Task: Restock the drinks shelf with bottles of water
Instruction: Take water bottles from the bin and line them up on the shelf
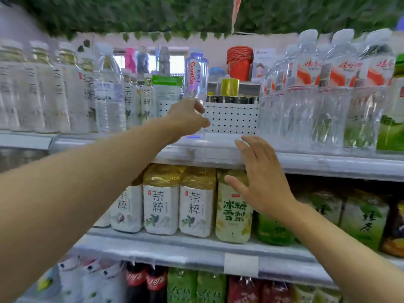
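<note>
Blurred tea bottles crowd the top shelf at its left end. The left hand grips a water bottle standing mid-shelf, hiding its lower half. The right hand hovers open, fingers spread, empty, before the shelf's front edge. Wrapped water packs fill the right end.

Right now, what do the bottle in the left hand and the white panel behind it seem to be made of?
The bottle looks like clear, glossy plastic: the shelf behind shows through it. The white panel seems to be painted metal with a matte finish, judging by its regular punched holes, though it could be plastic.
</note>
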### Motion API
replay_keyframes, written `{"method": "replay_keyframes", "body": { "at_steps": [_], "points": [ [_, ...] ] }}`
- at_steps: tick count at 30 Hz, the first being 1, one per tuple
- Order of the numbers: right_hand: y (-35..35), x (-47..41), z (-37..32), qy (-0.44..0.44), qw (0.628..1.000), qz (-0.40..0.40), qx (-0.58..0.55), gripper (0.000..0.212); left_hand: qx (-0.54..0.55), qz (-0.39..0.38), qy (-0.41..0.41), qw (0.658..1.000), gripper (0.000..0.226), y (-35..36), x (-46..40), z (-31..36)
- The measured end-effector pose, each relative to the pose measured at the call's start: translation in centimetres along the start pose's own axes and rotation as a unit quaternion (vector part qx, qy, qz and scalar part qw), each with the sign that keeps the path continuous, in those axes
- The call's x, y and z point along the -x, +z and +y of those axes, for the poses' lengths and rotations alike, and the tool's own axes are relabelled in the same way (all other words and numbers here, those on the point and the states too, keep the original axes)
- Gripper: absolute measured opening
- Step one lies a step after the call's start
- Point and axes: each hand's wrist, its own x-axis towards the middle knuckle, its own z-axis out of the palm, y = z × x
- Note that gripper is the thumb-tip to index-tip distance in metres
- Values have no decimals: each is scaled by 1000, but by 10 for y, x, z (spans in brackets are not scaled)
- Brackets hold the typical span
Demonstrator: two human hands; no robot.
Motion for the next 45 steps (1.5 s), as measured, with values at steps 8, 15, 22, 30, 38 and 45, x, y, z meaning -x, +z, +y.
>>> {"method": "replay_keyframes", "body": {
  "at_steps": [8, 15, 22, 30, 38, 45],
  "points": [
    [44, 10, -114, -79, 994, -33, -73, 71, -12, 54, -50, 997, 27, -62, 105, -79],
    [106, 52, -235, -106, 972, -141, -154, 69, -74, -18, -168, 983, 30, -118, 207, -197],
    [158, 116, -352, -109, 919, -301, -232, 75, -116, -122, -311, 935, 41, -161, 318, -313],
    [219, 204, -458, -125, 851, -424, -282, 73, -133, -168, -431, 876, 53, -183, 451, -415],
    [287, 294, -520, -183, 791, -508, -288, 72, -100, -136, -538, 826, 52, -161, 571, -492],
    [351, 386, -550, -229, 706, -607, -284, 73, -76, -96, -610, 783, 48, -97, 666, -554]
  ]
}}
